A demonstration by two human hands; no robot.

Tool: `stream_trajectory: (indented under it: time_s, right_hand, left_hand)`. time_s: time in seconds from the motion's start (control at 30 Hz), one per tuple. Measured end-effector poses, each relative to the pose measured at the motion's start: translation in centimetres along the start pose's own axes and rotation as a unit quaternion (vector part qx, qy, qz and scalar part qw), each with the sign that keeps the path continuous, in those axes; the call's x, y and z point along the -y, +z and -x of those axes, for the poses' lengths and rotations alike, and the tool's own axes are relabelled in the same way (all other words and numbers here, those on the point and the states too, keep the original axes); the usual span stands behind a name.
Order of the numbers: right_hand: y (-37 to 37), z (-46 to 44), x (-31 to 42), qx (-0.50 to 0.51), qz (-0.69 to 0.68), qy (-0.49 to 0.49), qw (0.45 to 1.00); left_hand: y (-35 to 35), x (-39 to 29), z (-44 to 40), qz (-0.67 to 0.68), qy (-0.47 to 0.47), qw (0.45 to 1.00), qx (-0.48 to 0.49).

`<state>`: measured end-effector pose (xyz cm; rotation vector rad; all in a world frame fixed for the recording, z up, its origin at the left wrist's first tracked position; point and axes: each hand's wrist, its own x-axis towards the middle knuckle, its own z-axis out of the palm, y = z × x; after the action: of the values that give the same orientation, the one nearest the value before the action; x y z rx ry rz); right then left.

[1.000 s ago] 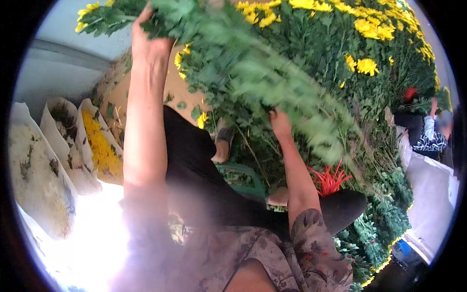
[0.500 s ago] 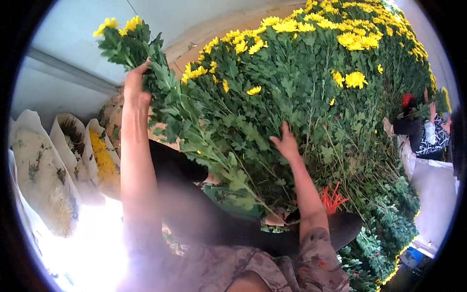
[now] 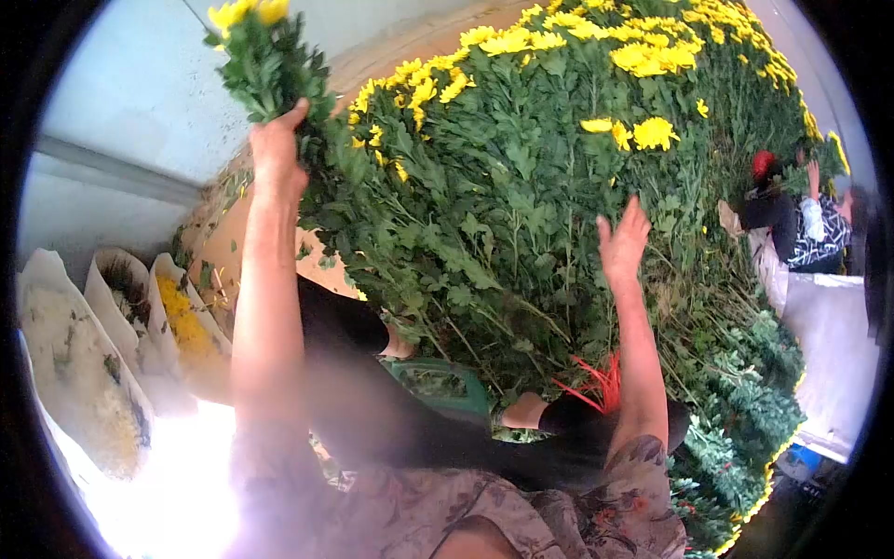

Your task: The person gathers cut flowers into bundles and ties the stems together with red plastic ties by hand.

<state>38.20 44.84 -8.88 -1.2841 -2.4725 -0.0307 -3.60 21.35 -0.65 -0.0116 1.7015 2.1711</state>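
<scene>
My left hand [image 3: 278, 154] is wrapped round a small bunch of yellow chrysanthemums [image 3: 265, 74], raised at the upper left with the blooms at the top. Leaves hide some of my fingertips. Over the large pile of chrysanthemums [image 3: 521, 186] my right hand [image 3: 624, 244] reaches forward, fingers stretched out and thumb apart, with nothing visible in it. Whether it touches the leaves I cannot tell. Just above it sits a loose yellow bloom [image 3: 656, 133]. Red ties [image 3: 596, 384] lie by my knee, left of my right forearm.
White sacks stand at the left, one holding yellow petals [image 3: 186, 312]. A green plastic crate or stool [image 3: 442, 384] is between my legs. Another person [image 3: 805, 219] sits at the far right beside the pile. More leafy bunches [image 3: 736, 401] lie at lower right. A pale wall [image 3: 130, 121] rises behind.
My left hand has lifted slightly with its bunch, which now points more upright. My right hand has moved right and a little farther out, still open. The view has shifted somewhat.
</scene>
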Motion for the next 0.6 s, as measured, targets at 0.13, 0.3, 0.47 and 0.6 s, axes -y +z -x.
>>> stream_trajectory:
  time_s: [0.13,0.3,0.47,0.6]
  right_hand:
    - [2.3,-1.3,11.2,0.146,-0.186,-0.053,0.970]
    - [19.9,5.3,20.2,0.220,-0.189,0.053,0.955]
    - [16.4,1.6,20.2,0.181,-0.275,0.025,0.944]
    - [4.0,-4.0,21.1,0.098,-0.456,-0.009,0.884]
  left_hand:
    - [3.0,-1.3,3.8,-0.036,-0.025,0.999,0.021]
    - [3.9,-1.5,5.0,0.027,-0.088,0.994,0.061]
    - [2.6,-2.2,3.9,0.067,-0.165,0.982,0.065]
    - [1.7,-0.6,2.7,0.133,-0.218,0.959,0.123]
